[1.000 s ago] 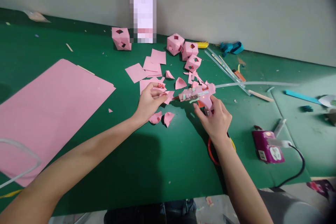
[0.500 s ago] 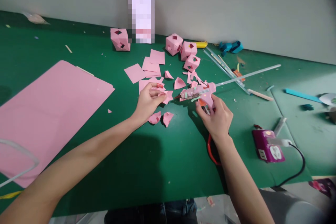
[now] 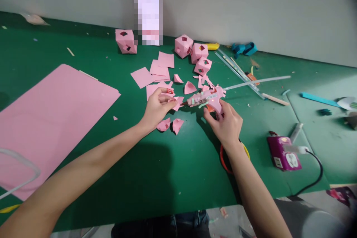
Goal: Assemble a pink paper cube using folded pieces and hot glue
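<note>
Between the fingertips of my left hand [image 3: 158, 107] is a small folded pink paper piece [image 3: 178, 103]. My right hand [image 3: 227, 121] is wrapped round the handle of a pink hot glue gun [image 3: 208, 98], whose nozzle points left and meets or nearly meets the paper's edge. A long clear glue stick [image 3: 259, 82] sticks out of the gun's back end. Just below my left fingers lie two curled pink paper pieces [image 3: 177, 126]. Flat pink paper squares [image 3: 143, 77] are spread beyond that hand, and another folded piece [image 3: 190, 87] lies past the nozzle.
Several pink paper polyhedrons [image 3: 184, 46] stand along the wall near an upright blurred-out screen [image 3: 149, 15]. Large pink sheets [image 3: 55, 119] cover the left side. Scissors with a red handle [image 3: 224, 160] lie under my right forearm. A purple power adapter [image 3: 283, 152] with a cable sits at right.
My right hand has brought the glue gun leftward, its nozzle now at the paper piece. The left hand keeps its pinch in nearly the same spot.
</note>
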